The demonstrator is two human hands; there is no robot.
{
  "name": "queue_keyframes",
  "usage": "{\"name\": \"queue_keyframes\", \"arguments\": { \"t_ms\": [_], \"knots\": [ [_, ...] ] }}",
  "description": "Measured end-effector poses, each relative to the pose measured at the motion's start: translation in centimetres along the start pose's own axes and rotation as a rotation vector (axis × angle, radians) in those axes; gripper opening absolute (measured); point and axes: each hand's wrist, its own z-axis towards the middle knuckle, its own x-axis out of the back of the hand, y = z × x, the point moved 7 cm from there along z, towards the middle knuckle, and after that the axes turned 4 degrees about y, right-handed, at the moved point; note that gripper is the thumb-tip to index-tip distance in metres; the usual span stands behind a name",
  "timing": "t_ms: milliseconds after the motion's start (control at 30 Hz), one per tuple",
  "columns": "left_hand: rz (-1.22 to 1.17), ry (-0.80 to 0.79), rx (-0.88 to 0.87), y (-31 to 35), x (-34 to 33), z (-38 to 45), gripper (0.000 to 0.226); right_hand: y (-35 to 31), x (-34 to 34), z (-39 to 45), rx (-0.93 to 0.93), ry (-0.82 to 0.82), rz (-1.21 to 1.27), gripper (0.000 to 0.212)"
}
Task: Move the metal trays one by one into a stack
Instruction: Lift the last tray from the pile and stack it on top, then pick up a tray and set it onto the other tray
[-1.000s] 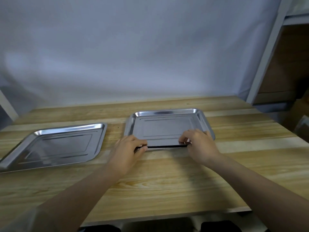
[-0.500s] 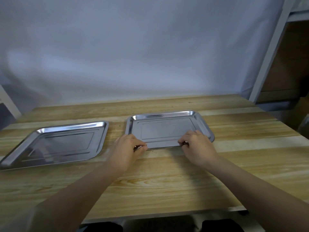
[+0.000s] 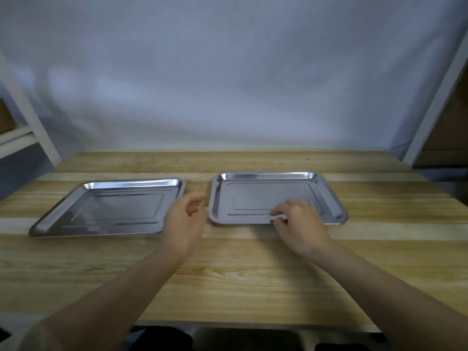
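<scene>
Two shiny metal trays lie flat on the wooden table (image 3: 228, 274). The right tray (image 3: 253, 183) sits mid-table; whether more than one tray is stacked there I cannot tell. The left tray (image 3: 114, 206) lies apart from it, further left. My left hand (image 3: 184, 219) hovers in the gap between the two trays, fingers apart and holding nothing. My right hand (image 3: 296, 221) rests on the near rim of the right tray, fingers curled over the edge and still touching it.
A white cloth backdrop (image 3: 228, 84) hangs behind the table. White shelf posts stand at the far left (image 3: 30, 127) and far right (image 3: 435, 97). The table's front edge (image 3: 253, 325) runs close to my body.
The right tray was lowered from a slight tilt to flat. My left hand let go of its near left corner and moved left into the gap, fingers spreading. My right hand stayed on the rim.
</scene>
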Motion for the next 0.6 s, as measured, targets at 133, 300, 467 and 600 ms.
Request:
{"name": "queue_keyframes", "arguments": {
  "t_ms": [133, 300, 467, 600],
  "knots": [
    [-0.144, 0.345, 0.299, -3.0, 4.1, 0.5, 0.049, -2.2, -0.5, 0.5, 0.07, 0.004, 0.043, 0.026],
    [-0.091, 0.495, 0.716, -6.8, 8.0, -0.1, 0.089, -4.5, -1.3, 0.7, 0.133, 0.006, 0.094, 0.024],
    [-0.431, 0.408, 0.819, -10.5, 8.4, 1.0, 0.062, -6.4, -1.9, 0.5, 0.179, 0.005, 0.135, 0.024],
    [-0.531, 0.504, 0.826, -9.1, 9.3, 0.7, 0.041, -7.9, -2.5, 0.5, 0.212, -0.015, 0.149, 0.025]
  ]
}}
